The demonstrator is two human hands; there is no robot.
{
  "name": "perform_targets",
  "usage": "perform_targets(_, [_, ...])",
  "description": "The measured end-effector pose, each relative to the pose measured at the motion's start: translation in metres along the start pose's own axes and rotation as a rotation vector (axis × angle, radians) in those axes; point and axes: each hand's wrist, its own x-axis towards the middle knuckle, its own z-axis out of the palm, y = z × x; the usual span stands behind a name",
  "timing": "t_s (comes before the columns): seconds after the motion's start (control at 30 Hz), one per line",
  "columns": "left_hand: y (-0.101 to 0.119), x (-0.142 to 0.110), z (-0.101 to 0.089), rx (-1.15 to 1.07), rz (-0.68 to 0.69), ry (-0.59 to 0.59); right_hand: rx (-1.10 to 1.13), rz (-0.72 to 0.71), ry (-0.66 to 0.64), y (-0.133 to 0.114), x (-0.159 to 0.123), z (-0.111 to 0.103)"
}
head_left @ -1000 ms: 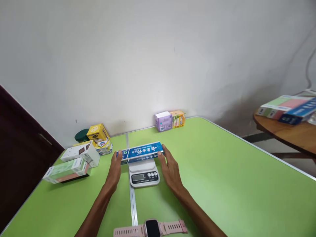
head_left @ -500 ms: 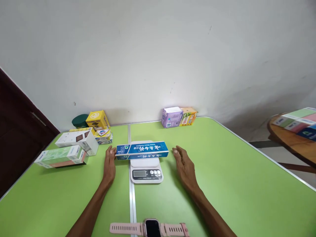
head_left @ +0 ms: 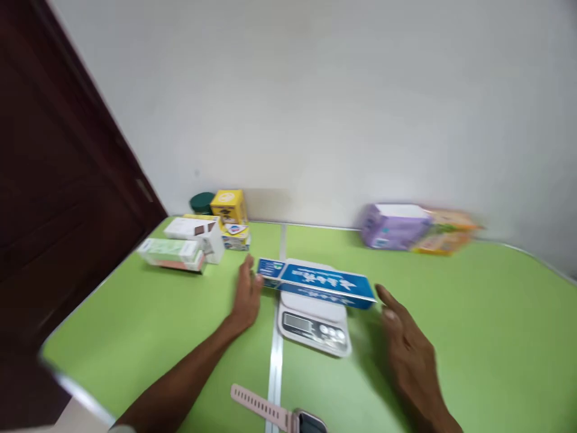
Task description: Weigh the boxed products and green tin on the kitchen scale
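Note:
A blue toothpaste box (head_left: 320, 281) lies crosswise on the platform of a white kitchen scale (head_left: 314, 325), overhanging it at both ends. The scale's display and round buttons face me. My left hand (head_left: 247, 294) is beside the box's left end, fingers stretched forward; I cannot tell whether it touches the box. Off the box's right end, my right hand (head_left: 408, 346) is open with its fingers apart, somewhat blurred. Neither hand holds anything.
A pink-strapped smartwatch (head_left: 270, 411) lies at the near edge. Back left are a yellow box (head_left: 229, 206), a white box (head_left: 193, 231), a green-and-white box (head_left: 174, 254) and a dark green round container (head_left: 201, 202). Purple (head_left: 394, 225) and orange (head_left: 446, 230) packs stand by the wall.
The camera view has swung left, so everything appears farther right and blurred. The box still lies on the scale, and both hands stay at its ends, the right one closer to it.

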Motion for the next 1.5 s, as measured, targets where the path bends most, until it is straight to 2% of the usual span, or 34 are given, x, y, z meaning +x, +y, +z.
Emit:
perform_targets(0.1, [0.005,-0.016,0.008,-0.009,0.064,-0.056,-0.063,0.01,-0.078,0.0,-0.004,0.005])
perform_targets(0.23, [0.011,-0.03,0.015,-0.098,0.056,-0.04,-0.16,0.084,-0.049,-0.001,-0.013,0.011])
perform_targets(0.33, [0.021,-0.028,0.01,-0.163,0.037,0.053,-0.193,0.044,-0.007,-0.014,-0.021,0.014])
perform_targets(0.4, [0.03,-0.021,-0.003,-0.201,0.047,0.147,-0.19,-0.022,-0.043,-0.031,-0.025,0.021])
perform_targets(0.47, [0.039,-0.012,-0.027,-0.218,0.062,0.253,-0.164,-0.082,-0.102,-0.053,-0.029,0.036])
perform_targets(0.53, [0.044,-0.004,-0.059,-0.197,0.071,0.378,-0.112,-0.139,-0.169,-0.078,-0.034,0.063])
perform_targets(0.67, [0.04,0.016,-0.145,-0.063,0.058,0.6,0.044,-0.258,-0.327,-0.126,-0.045,0.142])
perform_targets(0.8, [0.022,0.04,-0.226,0.111,0.037,0.698,0.146,-0.347,-0.457,-0.163,-0.056,0.221])
perform_targets(0.9, [0.006,0.056,-0.261,0.187,0.005,0.695,0.162,-0.378,-0.502,-0.176,-0.062,0.261])
perform_targets(1.0, [-0.009,0.067,-0.272,0.249,-0.024,0.684,0.153,-0.412,-0.507,-0.176,-0.067,0.28])
perform_targets(1.17, [-0.021,0.076,-0.273,0.233,-0.013,0.641,0.1,-0.38,-0.505,-0.171,-0.068,0.286])
perform_targets(1.3, [-0.02,0.071,-0.276,0.24,-0.007,0.664,0.094,-0.387,-0.519,-0.165,-0.07,0.274])
perform_targets(1.37, [-0.011,0.062,-0.272,0.324,0.059,0.735,0.079,-0.423,-0.501,-0.158,-0.07,0.256])
perform_targets(1.43, [0.005,0.052,-0.258,0.468,0.185,0.811,0.059,-0.477,-0.457,-0.147,-0.068,0.229])
perform_targets(1.5, [0.026,0.04,-0.233,0.543,0.377,0.757,0.045,-0.519,-0.374,-0.133,-0.059,0.193])
